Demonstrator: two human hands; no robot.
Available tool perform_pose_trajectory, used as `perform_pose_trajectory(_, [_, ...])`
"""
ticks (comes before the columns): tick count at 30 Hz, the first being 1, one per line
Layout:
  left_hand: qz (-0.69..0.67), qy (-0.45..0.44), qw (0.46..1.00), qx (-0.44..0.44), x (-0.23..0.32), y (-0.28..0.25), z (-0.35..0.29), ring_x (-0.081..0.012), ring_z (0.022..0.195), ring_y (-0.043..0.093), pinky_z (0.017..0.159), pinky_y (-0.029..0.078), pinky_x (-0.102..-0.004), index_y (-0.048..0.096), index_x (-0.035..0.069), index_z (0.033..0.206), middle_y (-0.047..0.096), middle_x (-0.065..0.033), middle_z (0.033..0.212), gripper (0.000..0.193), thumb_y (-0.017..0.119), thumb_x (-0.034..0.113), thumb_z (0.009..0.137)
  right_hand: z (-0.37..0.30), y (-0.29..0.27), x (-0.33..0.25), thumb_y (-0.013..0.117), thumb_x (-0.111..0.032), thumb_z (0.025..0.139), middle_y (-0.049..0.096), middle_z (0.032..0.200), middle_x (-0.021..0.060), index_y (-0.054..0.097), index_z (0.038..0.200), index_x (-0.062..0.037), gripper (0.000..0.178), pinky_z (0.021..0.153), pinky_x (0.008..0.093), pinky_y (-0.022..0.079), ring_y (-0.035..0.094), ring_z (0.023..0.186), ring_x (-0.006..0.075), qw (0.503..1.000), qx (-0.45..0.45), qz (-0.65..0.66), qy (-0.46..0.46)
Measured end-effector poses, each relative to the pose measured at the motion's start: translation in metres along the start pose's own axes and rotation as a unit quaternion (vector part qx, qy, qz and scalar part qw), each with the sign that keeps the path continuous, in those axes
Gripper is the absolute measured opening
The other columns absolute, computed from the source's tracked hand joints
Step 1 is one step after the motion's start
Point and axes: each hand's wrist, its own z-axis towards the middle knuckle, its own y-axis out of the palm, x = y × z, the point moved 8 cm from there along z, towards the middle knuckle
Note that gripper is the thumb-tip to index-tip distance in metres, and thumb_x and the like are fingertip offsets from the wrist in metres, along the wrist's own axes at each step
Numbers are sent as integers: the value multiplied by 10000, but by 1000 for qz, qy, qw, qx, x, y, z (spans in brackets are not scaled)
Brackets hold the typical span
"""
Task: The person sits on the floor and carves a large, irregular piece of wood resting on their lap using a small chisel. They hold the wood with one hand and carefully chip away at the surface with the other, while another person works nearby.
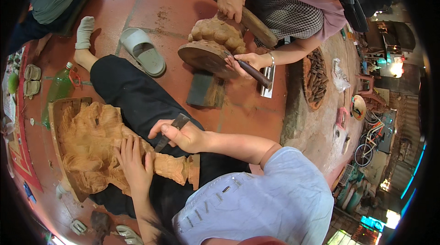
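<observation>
Across my legs lies a wooden carving [94, 128] with a rough, wavy surface and a narrower end [172, 168] towards my body. My left hand [134, 162] rests flat on it, fingers stretched out. My right hand [181, 136] is closed around a dark, flat-ended chisel [181, 121], held at a slant; its lower end is close to the carving beside my left fingers. I cannot tell whether that end touches the wood.
Opposite, a co-worker grips a long wooden mallet [259, 27] and a chisel [254, 74] at a rounded carving [217, 34] on a block [201, 90]. A grey slipper [143, 52], a green bottle [60, 84] and a basket of wooden pieces [315, 80] stand around us.
</observation>
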Motion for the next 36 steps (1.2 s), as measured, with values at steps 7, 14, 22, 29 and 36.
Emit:
perform_pose_trajectory(7, [-183, -26, 982, 45, 0, -6, 2, -355, 1440, 362, 1209, 213, -497, 443, -5, 1457, 438, -192, 1512, 581, 553, 293, 970, 8, -6, 16, 425, -287, 1040, 495, 669, -10, 584, 1330, -34, 417, 613, 270, 431, 490, 625, 91, 995, 49, -45, -72])
perform_pose_trajectory(14, [-604, 36, 794, 58, 21, -49, 74, -317, 1525, 181, 1230, 75, -450, 216, -31, 1562, 253, -227, 1612, 1006, 247, 768, 951, 27, -29, -57, 411, -192, 1019, 474, 705, -18, 422, 1457, 10, 482, 641, 240, 424, 456, 650, 81, 981, 88, 7, -170])
perform_pose_trajectory(22, [-915, 70, 393, 53, 51, -84, 131, -337, 1539, 93, 1236, 37, -452, 117, -55, 1569, 113, -265, 1638, 1125, 268, 834, 896, 38, -15, -85, 467, -84, 948, 436, 670, -26, 199, 1544, 64, 670, 580, 216, 327, 388, 594, 43, 982, 68, -70, -161])
perform_pose_trajectory(29, [-949, 72, 306, -6, 41, -72, 161, -377, 1522, 140, 1242, 111, -484, 134, -39, 1568, 129, -257, 1635, 1033, 299, 764, 940, 50, -4, -61, 518, -62, 919, 435, 602, 1, 286, 1529, 43, 661, 542, 242, 345, 394, 542, 53, 985, 57, -86, -135])
perform_pose_trajectory(36, [-950, 64, 305, 8, 37, -61, 164, -409, 1512, 153, 1236, 108, -526, 145, -4, 1577, 139, -254, 1634, 991, 284, 752, 952, 40, 9, -54, 557, -118, 943, 454, 620, -12, 307, 1532, -2, 650, 554, 252, 360, 407, 561, 61, 985, 36, -106, -130])
